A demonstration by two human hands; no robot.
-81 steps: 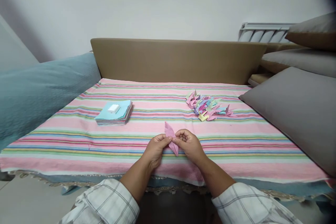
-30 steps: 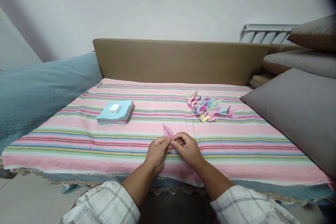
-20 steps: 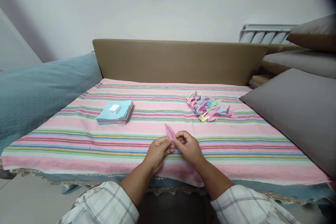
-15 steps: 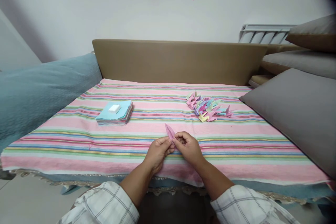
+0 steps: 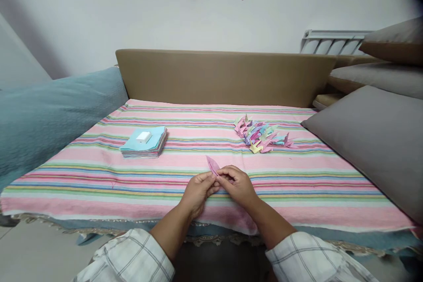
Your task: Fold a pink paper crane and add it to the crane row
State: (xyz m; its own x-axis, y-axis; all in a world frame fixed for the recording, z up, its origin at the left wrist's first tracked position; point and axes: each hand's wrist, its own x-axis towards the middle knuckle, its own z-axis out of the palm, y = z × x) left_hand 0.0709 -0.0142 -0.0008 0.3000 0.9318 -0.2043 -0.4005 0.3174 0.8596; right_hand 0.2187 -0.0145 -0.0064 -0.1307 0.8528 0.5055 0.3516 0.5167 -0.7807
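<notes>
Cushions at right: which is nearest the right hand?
The large gray front cushion, its corner on the striped cloth; the other cushions are stacked behind, farther from the right hand.

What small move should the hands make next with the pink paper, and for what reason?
Probably a gentle pinch along the crease of the folded pink paper, without letting go: the left hand and right hand meet at its lower part, fingertips close together, while its pointed upper end sticks out free.

Head-worn view, forward and down
</notes>
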